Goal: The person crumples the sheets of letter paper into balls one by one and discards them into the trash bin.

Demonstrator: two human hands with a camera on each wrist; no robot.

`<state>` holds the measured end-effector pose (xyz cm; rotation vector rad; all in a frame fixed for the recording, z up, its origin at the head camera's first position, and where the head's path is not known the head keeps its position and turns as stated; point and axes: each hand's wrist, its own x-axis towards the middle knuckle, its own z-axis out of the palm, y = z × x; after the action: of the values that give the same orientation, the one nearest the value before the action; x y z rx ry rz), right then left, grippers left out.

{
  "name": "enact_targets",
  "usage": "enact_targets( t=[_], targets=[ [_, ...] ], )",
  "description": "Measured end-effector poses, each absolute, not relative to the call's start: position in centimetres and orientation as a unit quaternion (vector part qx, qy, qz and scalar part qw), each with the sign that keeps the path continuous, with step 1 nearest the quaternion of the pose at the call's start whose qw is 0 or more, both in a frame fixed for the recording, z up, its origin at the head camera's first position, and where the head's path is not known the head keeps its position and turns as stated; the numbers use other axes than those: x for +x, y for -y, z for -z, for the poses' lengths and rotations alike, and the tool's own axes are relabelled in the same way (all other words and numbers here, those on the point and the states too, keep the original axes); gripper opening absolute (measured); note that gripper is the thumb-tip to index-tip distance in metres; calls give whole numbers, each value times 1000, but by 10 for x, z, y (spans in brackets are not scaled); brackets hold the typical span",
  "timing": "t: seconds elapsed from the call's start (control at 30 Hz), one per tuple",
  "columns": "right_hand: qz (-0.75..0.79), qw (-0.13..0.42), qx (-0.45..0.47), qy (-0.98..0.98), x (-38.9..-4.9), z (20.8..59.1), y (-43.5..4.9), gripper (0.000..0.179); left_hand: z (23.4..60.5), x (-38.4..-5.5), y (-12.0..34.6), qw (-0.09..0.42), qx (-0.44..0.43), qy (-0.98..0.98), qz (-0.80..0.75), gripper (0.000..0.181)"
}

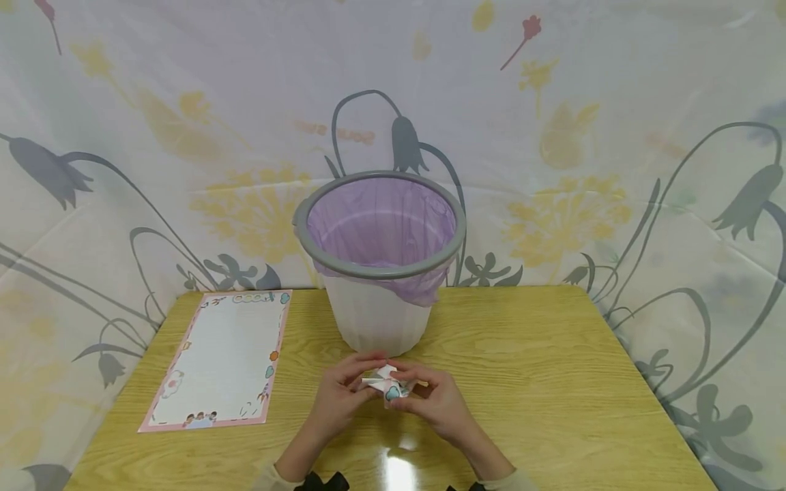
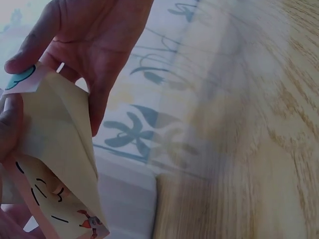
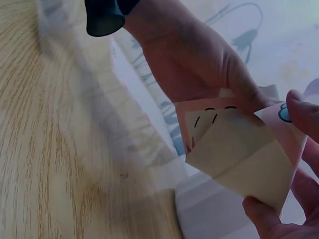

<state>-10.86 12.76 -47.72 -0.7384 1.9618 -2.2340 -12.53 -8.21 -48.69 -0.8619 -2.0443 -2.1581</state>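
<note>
Both hands hold a small folded paper (image 1: 390,390) low over the near middle of the table, in front of the bin. It is white with pink borders and a blue cloud print. My left hand (image 1: 341,395) grips its left side, and my right hand (image 1: 434,401) pinches the right side between thumb and fingers. Cream inner flaps and dashed marks show on the paper (image 2: 62,117) in the left wrist view, where the right hand (image 2: 102,37) reaches in from above. In the right wrist view the left hand (image 3: 192,62) is behind the paper (image 3: 239,154).
A white bin (image 1: 381,310) with a grey rim and purple liner (image 1: 381,239) stands at the back middle of the wooden table (image 1: 540,382). To the left lies a flat sheet (image 1: 227,361) with a pink printed border. A flowered cloth (image 1: 245,102) hangs behind the table.
</note>
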Motion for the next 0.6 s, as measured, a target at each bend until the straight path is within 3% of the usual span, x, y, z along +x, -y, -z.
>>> enact_targets(
  t=[0.27,0.6],
  targets=[
    [732,21,-251,-634,-108,478,-127,15,488,-123,81,13,-294,645,706,31],
    [739,7,-219,-637,-107,477,-124,18,484,-121,80,43,-285,684,670,34]
  ],
)
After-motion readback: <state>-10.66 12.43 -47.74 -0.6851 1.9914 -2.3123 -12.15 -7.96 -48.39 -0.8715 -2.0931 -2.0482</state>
